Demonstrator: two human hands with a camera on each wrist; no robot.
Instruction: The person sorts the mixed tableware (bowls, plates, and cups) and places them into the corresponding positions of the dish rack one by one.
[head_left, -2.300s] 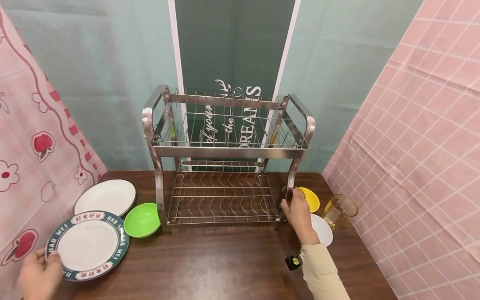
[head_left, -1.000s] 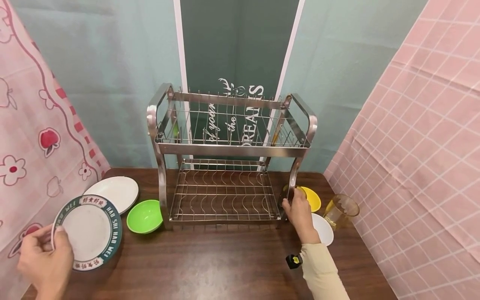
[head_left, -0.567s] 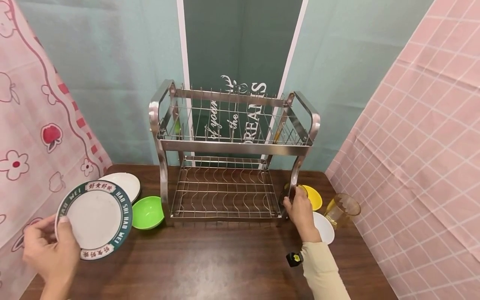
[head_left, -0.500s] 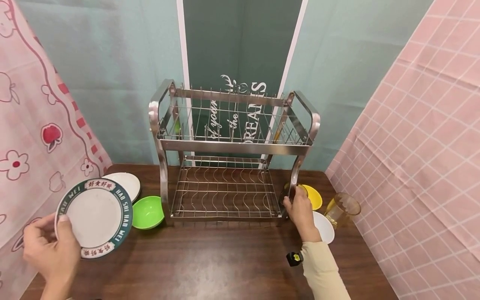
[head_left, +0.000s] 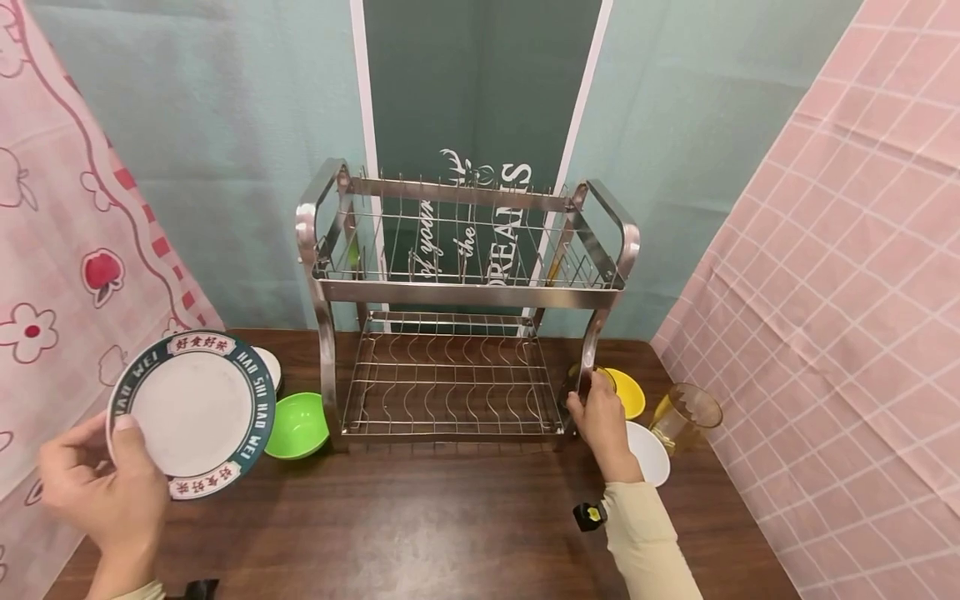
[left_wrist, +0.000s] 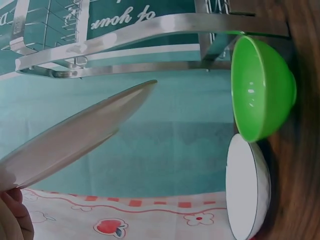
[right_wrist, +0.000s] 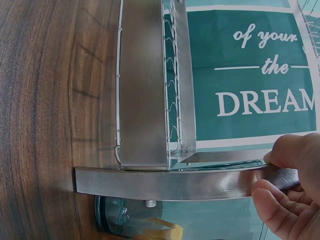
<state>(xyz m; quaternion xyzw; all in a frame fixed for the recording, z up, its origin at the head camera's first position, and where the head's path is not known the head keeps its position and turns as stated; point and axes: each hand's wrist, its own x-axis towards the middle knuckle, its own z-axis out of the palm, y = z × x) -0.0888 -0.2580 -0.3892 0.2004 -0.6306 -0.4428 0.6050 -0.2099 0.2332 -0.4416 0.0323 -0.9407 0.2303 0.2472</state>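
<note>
My left hand [head_left: 112, 492] holds a white plate [head_left: 191, 412] with a dark green lettered rim by its left edge, thumb on top and fingers beneath. In the left wrist view the plate [left_wrist: 85, 130] is raised and tilted, well apart from the bowl and plates. My right hand [head_left: 606, 429] grips the right front leg of a two-tier metal dish rack [head_left: 465, 294]. The right wrist view shows thumb and fingers around the rack's leg [right_wrist: 190, 184]. Both wire tiers of the rack hold no dishes.
A green bowl [head_left: 297, 427] stands left of the rack, beside white plates [head_left: 270, 367] mostly hidden by the held plate. Right of the rack are a yellow bowl [head_left: 628, 394], a white bowl [head_left: 651, 457] and an amber glass [head_left: 686, 412]. Another glass [right_wrist: 125, 215] stands behind the gripped leg.
My left hand has lifted the green-rimmed plate from low at the left and brought it up and rightward, over the white plates. The right hand stays on the rack's leg.
</note>
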